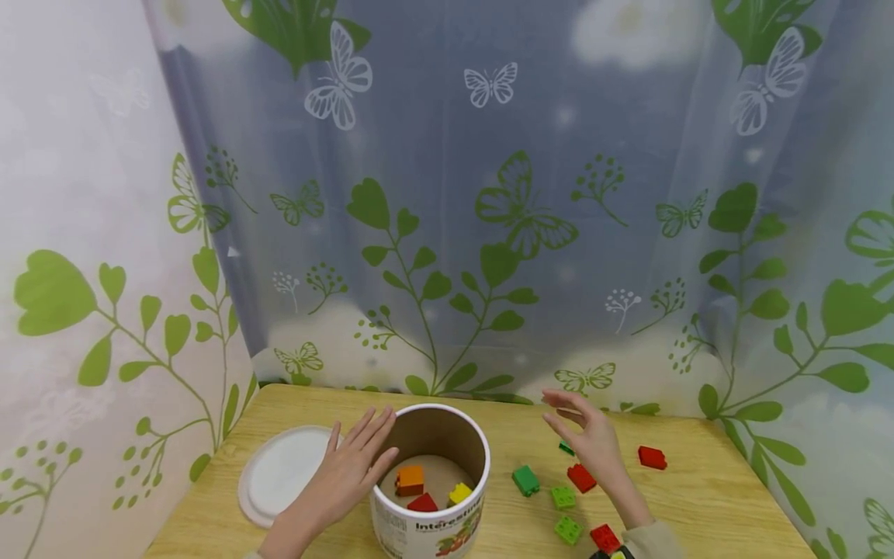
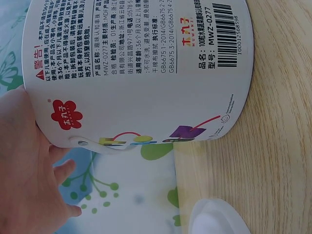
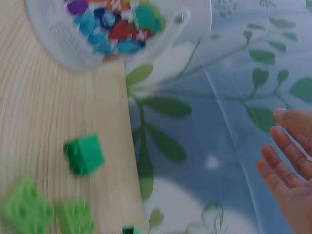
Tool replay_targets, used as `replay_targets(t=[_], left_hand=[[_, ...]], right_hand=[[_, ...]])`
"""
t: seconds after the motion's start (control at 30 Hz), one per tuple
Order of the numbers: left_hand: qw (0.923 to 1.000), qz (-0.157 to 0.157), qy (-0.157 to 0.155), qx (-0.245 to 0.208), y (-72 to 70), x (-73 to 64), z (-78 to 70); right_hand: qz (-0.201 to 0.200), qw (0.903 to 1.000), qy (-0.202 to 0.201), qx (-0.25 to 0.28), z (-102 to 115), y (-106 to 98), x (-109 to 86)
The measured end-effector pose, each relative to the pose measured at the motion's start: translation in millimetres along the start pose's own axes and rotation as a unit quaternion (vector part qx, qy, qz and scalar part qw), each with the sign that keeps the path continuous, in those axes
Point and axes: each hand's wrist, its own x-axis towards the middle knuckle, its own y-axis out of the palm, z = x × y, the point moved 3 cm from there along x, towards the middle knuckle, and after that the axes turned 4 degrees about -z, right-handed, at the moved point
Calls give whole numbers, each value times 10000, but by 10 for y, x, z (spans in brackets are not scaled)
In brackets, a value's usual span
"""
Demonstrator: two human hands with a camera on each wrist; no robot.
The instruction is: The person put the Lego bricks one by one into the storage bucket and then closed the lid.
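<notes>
A white round tub (image 1: 429, 536) with printed sides stands at the front of the table. Inside it lie an orange brick (image 1: 410, 480), a red brick (image 1: 422, 503) and a yellow brick (image 1: 459, 494). My left hand (image 1: 347, 473) lies against the tub's left rim with its fingers extended; in the left wrist view it touches the tub's wall (image 2: 146, 107). Over the table on the right, my right hand (image 1: 590, 439) hangs in the air, fingers loosely bent and holding nothing. Below and beside it are a green brick (image 1: 526, 481), a red brick (image 1: 581, 477) and light green bricks (image 1: 568, 530).
A white lid (image 1: 279, 473) lies on the table left of the tub. Another red brick (image 1: 653, 457) sits at the far right, and one more red brick (image 1: 604, 538) is near the front by a partly cut-off dark piece. A printed curtain (image 1: 433, 272) hangs behind the table.
</notes>
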Motion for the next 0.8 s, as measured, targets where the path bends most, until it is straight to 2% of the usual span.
replay_targets(t=[0.2, 0.23, 0.47, 0.8], left_hand=[[10000, 15, -1, 19, 3, 5, -6], [10000, 13, -6, 23, 2, 5, -7], [10000, 63, -27, -32, 2, 1, -7], [10000, -1, -15, -25, -7, -5, -11]], right_hand=[[-254, 9978, 409, -466, -259, -320, -85], [-298, 9968, 445, -590, -251, -372, -93], [-446, 9916, 502, -1104, -584, -716, -126], [-175, 9768, 669, -2026, -1017, -1021, -157]])
